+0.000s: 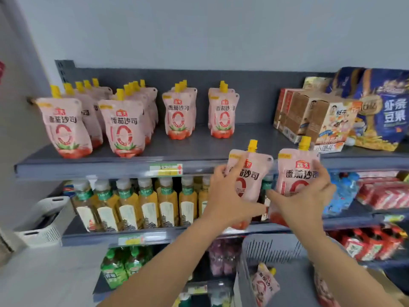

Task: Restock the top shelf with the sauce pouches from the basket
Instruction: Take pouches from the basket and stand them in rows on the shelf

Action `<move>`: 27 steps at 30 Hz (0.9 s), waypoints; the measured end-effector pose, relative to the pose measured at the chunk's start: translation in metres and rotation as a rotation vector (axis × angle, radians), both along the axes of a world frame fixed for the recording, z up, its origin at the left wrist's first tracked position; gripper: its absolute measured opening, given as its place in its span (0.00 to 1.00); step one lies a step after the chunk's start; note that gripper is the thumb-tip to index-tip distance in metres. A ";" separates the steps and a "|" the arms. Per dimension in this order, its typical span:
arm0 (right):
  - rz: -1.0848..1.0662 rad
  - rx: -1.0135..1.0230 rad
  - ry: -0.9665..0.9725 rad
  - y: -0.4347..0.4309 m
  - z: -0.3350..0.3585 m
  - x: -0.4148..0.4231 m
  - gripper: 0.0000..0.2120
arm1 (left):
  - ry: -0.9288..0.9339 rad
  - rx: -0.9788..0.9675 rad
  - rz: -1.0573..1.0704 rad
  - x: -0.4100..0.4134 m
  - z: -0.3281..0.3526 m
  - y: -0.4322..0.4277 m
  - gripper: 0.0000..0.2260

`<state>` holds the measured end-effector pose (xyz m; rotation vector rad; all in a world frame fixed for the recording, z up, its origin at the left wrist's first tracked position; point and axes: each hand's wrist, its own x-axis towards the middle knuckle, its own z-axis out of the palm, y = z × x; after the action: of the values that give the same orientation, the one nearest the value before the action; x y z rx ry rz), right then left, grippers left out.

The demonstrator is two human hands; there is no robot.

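A: Sauce pouches, soft pink plastic stand-up packs with yellow screw spouts, are what goes up here. Start big: where do they belong?

B: On the dark grey metal top shelf [199,149]. Four rows of pink pouches [124,125] already stand on its left and middle; the stretch right of the last row, before the brown cardboard snack boxes [309,116], is bare.

A: And the supply?

B: The grey slotted plastic basket [272,249] sits low on the right, with at least one more pouch [264,282] lying in it, and what looks like another at its right edge.

A: The hands?

B: Each holds one. The left hand [228,196] has its fingers wrapped round the middle of the left pouch [252,171]; the right hand [307,196] grips the right pouch [296,171] the same way, thumb across the front. Both pouches are upright in front of the shelf edge, not yet on it.

A: How will they handle?

B: I judge them light but floppy: the film gives under the fingers and the filling shifts, so a squeeze mid-body bulges them. The glossy film may be slippery. Holding at the waist, as now, seems right; the gusseted base has to land flat or the pouch topples. The spout is the stiff part, handy for nudging it straight.
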<state>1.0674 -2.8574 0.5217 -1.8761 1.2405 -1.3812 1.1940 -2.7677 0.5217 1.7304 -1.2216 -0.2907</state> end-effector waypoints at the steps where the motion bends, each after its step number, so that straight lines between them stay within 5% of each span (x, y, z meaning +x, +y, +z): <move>1: 0.028 -0.013 -0.030 0.000 0.013 0.009 0.51 | -0.020 -0.064 0.034 0.008 0.013 0.005 0.49; 7: 0.136 -0.097 -0.091 -0.021 0.068 0.065 0.50 | -0.177 -0.258 0.376 0.069 0.072 -0.001 0.50; 12: 0.205 -0.093 -0.102 -0.053 0.079 0.108 0.51 | -0.243 -0.235 0.600 0.131 0.073 -0.036 0.54; 18: 0.269 -0.055 -0.084 -0.098 0.069 0.155 0.50 | -0.229 -0.034 0.699 0.190 0.066 -0.075 0.54; 27: 0.231 -0.113 0.044 -0.142 0.054 0.225 0.55 | -0.188 -0.221 0.778 0.225 0.048 -0.108 0.53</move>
<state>1.2926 -2.9992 0.5755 -2.0632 0.9476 -1.3156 1.4192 -2.8760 0.5696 1.9164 -0.5926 0.4592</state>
